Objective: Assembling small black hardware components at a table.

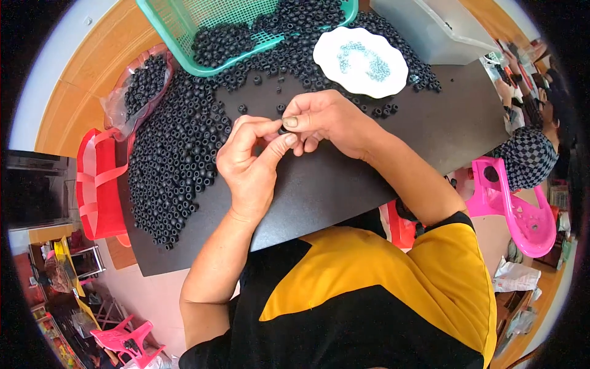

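My left hand (247, 161) and my right hand (332, 117) meet over the near part of the dark table (313, 194). Fingertips of both pinch one small black ring-shaped part (283, 130), mostly covered by the fingers. Just beyond my hands, a few loose black parts lie on the tabletop. A large heap of the same black parts (175, 147) spreads along the left side and across the back. Behind my right hand, a white scalloped plate (332, 52) holds many tiny pale, shiny pieces, too small to make out exactly.
A green mesh basket (178, 46) with black parts stands at the back, beside a clear plastic bin (424, 37). At the left are an opened plastic bag (117, 107) of black parts and a red bag (92, 184). A pink chair (522, 215) stands right; another person sits beyond.
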The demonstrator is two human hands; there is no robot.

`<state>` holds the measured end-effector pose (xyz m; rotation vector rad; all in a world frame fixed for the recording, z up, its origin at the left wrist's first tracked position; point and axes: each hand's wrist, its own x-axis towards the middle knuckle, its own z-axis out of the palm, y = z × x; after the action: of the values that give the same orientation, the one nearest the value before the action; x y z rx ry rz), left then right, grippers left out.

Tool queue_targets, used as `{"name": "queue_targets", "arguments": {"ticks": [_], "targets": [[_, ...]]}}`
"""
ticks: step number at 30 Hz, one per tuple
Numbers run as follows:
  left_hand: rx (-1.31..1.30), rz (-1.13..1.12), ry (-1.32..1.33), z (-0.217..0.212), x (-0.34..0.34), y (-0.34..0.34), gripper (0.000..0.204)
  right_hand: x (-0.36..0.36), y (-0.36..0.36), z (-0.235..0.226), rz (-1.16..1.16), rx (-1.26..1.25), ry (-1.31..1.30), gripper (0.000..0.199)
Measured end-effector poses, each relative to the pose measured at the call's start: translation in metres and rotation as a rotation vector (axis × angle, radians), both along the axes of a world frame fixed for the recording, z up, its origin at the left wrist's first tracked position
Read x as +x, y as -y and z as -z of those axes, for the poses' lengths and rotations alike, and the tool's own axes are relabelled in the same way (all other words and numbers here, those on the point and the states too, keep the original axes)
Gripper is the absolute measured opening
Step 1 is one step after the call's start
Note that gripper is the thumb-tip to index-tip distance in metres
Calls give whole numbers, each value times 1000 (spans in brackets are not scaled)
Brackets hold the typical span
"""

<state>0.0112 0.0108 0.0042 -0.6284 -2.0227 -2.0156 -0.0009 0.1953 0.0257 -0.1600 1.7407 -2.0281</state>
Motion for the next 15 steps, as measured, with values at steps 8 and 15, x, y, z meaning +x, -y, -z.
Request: {"name": "queue_targets", "arguments": {"ticks": [8, 15], "targets": [[26, 20, 21, 1, 0, -2, 20, 3, 0, -4, 5, -4, 78, 24], [-30, 27, -8, -4, 0, -3, 14, 3, 1, 5, -4, 46, 46, 25]]}}
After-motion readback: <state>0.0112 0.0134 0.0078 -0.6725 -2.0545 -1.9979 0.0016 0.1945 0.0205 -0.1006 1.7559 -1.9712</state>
